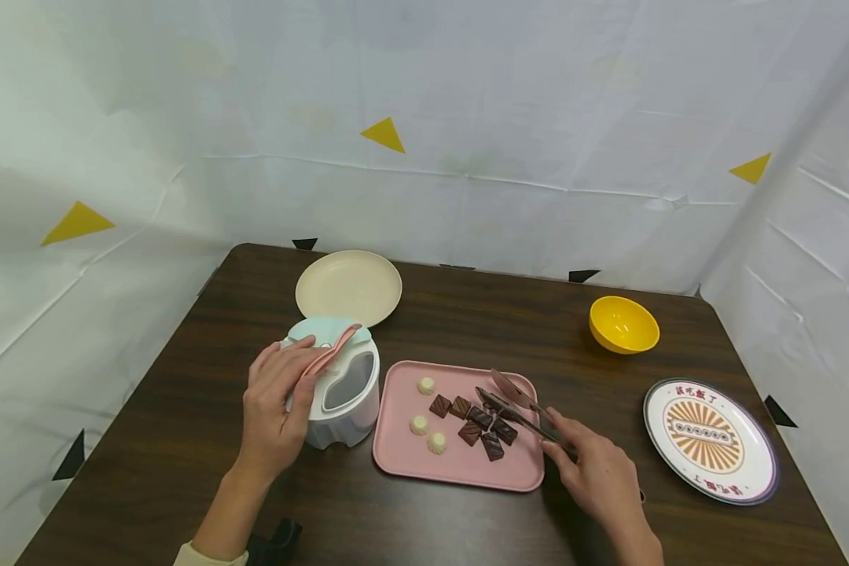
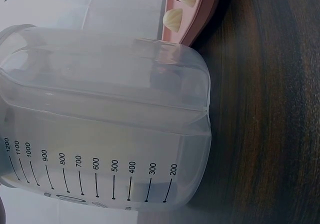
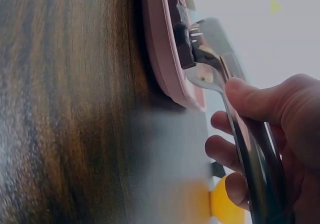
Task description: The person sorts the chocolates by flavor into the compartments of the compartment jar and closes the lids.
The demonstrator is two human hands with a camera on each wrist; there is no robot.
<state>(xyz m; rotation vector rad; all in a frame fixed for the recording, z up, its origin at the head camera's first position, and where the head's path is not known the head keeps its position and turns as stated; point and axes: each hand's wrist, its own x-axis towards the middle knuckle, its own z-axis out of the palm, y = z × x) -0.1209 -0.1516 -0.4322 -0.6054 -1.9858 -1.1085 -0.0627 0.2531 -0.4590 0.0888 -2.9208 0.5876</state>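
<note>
My left hand (image 1: 293,377) grips the side of a white translucent measuring jug (image 1: 343,393) with a mint lid and a pink flap, thumb on the lid. The left wrist view shows the jug's (image 2: 110,124) scale marks, next to the pink tray (image 2: 192,24). My right hand (image 1: 562,440) holds metal tongs (image 1: 516,402), whose tips stand apart over the dark chocolates (image 1: 491,436) on the pink tray (image 1: 460,472). Three white candies (image 1: 425,385) lie on the tray's left half. In the right wrist view the tongs (image 3: 250,134) reach a dark chocolate (image 3: 177,31) at the tray's rim (image 3: 160,49).
A cream plate (image 1: 348,287) lies behind the jug. A yellow bowl (image 1: 622,324) stands at the back right, and a patterned plate (image 1: 710,440) lies at the right edge of the dark wooden table. A small black object (image 1: 276,538) sits at the front edge.
</note>
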